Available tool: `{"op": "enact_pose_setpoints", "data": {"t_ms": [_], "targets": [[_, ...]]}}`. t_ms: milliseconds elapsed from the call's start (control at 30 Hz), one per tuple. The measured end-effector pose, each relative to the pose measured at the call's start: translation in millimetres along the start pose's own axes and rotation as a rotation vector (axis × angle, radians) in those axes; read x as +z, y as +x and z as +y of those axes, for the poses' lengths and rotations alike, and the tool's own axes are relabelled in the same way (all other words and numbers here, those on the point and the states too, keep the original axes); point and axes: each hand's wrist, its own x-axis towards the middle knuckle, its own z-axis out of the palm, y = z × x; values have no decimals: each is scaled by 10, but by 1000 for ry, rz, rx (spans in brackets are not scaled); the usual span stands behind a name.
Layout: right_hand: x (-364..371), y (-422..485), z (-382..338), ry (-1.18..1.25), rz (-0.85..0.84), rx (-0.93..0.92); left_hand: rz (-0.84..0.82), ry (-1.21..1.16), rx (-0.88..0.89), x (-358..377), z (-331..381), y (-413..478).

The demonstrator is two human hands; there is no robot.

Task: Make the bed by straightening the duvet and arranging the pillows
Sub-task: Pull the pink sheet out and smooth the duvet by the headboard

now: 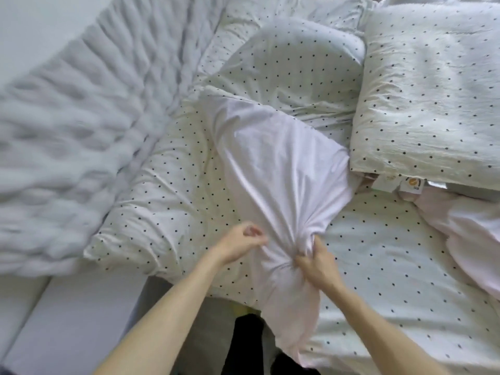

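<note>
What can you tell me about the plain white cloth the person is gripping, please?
The plain white cloth is thin, soft, unpatterned fabric, faintly pinkish, lying wrinkled over the dotted duvet. The right hand bunches it into radiating folds; the left hand is at its edge. Its far end reaches toward the dotted pillow; its near end hangs off the bed.

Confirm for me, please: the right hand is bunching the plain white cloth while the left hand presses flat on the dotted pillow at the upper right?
Not quite. The head view shows the left hand loosely curled beside the plain white cloth, nowhere near the dotted pillow. The right hand does bunch it.
</note>
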Motion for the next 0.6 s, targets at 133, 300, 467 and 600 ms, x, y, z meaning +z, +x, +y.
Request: {"op": "enact_pose_setpoints", "data": {"t_ms": [133,300,467,600], "targets": [[606,-512,-9,42,-164,-105,354,237,166,-90,458,448],[978,-449,-151,-65,-205,-50,108,921,80,320,205,772],[537,-260,-480,-254,-219,-35,141,807,149,-156,-310,932],[274,-39,-997,-177,366,-159,113,742,99,-774,-749,825]]}}
